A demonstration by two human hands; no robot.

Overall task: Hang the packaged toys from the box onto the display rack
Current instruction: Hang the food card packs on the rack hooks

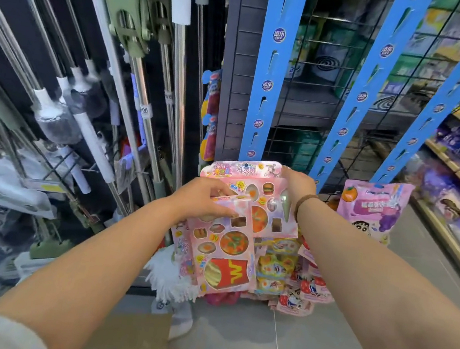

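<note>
Gripping pink toy packs [225,246] near rack [265,91]

The left grip [205,197] pinches the top edge of a near toy pack [224,257], pink with toy fries and burgers. The right grip [298,182] holds the upper right corner of a far toy pack [251,177] just behind it, at the foot of blue hanging strips [270,72] on a wire rack [322,69]. A cardboard box [131,333] sits on the near floor, and mop poles [152,92] stand at left.
</note>
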